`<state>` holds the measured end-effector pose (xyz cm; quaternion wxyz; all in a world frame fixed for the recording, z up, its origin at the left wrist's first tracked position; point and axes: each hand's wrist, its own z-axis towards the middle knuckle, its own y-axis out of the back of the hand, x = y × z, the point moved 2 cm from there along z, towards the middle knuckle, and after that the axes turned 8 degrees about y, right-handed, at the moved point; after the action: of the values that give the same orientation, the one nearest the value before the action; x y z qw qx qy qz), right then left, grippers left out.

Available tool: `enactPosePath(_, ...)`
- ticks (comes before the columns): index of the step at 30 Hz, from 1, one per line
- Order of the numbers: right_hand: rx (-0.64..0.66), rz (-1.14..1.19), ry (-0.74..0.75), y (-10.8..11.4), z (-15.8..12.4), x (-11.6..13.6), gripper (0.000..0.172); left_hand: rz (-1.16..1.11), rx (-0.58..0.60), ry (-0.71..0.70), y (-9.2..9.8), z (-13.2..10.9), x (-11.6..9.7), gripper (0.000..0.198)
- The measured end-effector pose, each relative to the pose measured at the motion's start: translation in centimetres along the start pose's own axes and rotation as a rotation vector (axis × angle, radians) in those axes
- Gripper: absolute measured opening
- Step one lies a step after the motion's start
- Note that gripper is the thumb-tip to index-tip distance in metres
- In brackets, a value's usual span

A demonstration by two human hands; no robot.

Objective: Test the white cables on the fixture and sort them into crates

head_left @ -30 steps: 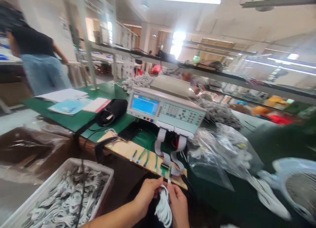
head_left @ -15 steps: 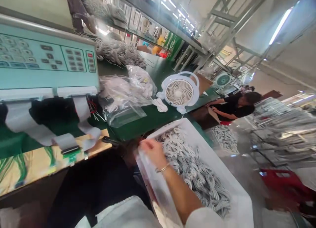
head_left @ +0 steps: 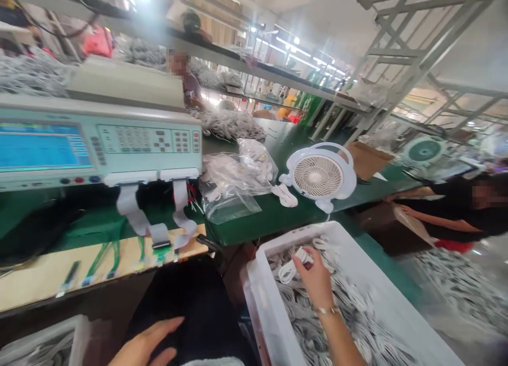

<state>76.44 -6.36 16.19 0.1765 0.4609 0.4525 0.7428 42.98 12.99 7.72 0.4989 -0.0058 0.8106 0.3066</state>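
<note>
Gripping a coiled white cable (head_left: 292, 264) at its fingertips, the right hand (head_left: 315, 278) is over the far-left part of the white bin (head_left: 262, 292). The left hand (head_left: 148, 345) lies open and empty, near left, well apart from it.

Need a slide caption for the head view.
Right hand grips a coiled white cable over the white bin; left hand open, empty.
</note>
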Motion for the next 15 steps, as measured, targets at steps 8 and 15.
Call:
enactPosePath(8,0.467,0.49,0.486,-5.2,-6.3,15.8,0.03,-0.419,-0.173,-0.204,0.9,1.3,-10.8,0.057)
enactPosePath(15,0.888,0.833,0.468,-10.4,-6.6,19.8,0.019,-0.99,-0.187,0.063,2.4,1.4,-6.3,0.038)
